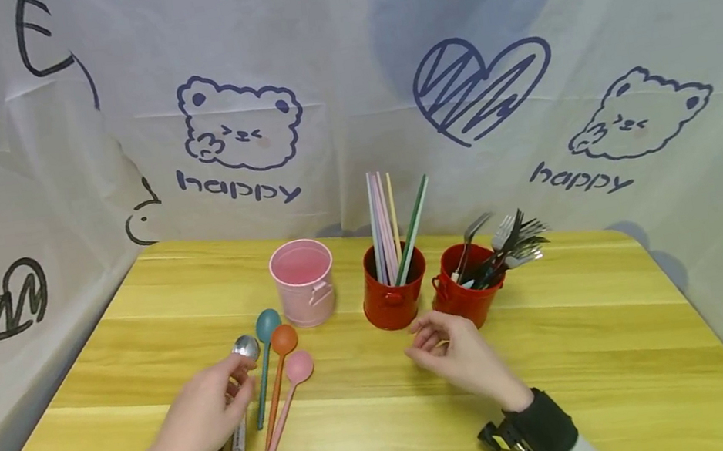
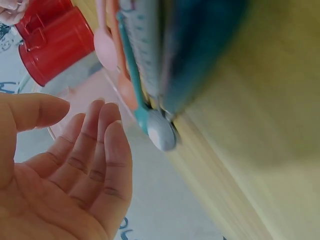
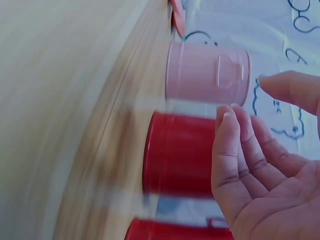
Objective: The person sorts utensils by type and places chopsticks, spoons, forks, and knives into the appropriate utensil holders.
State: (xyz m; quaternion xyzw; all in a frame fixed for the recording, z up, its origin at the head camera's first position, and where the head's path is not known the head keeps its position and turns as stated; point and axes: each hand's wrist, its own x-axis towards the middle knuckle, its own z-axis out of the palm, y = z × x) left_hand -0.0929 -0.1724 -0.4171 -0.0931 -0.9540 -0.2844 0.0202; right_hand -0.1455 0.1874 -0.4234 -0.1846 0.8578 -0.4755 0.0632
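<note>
My left hand (image 1: 203, 409) hovers over several spoons on the table, fingers loosely bent and holding nothing. Beneath it lies a metal spoon (image 1: 246, 346), its handle partly hidden by the hand. Beside that are a teal spoon (image 1: 268, 322), an orange spoon (image 1: 283, 338) and a pink spoon (image 1: 299, 366), handles toward me. In the left wrist view, a gap separates thumb and fingers (image 2: 116, 155). My right hand (image 1: 461, 355), likewise holding nothing, is in front of two red buckets. The nearer-to-middle red bucket (image 3: 180, 155) appears behind its fingers in the right wrist view.
A pink bucket (image 1: 305, 288) with nothing visible in it stands behind the spoons. The middle red bucket (image 1: 391, 311) holds several chopsticks (image 1: 385, 233). Forks (image 1: 511, 238) stick out of the right red bucket (image 1: 467, 303). A white cloth (image 1: 334, 42) with drawings hangs behind the table.
</note>
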